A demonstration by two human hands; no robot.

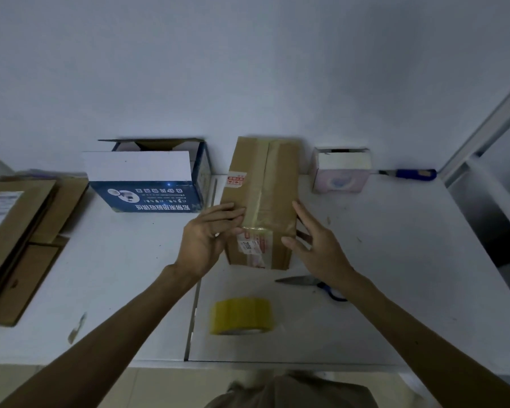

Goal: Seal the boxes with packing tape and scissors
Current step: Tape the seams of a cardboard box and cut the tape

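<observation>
Taped brown box point(262, 198) mid desk point(395, 260), near back edge; left hand point(206, 234) flat on its top, right hand point(315, 245) open at its right side; tape roll point(240, 316), scissors point(304, 281) toward front edge, handles under right forearm; blue box point(147, 187) left, pink box point(340, 172) right.

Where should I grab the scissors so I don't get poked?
Take the scissors by their blue handles, coming in from the right. They lie flat on the table with the blades pointing left, so that end is the safe one.
</observation>
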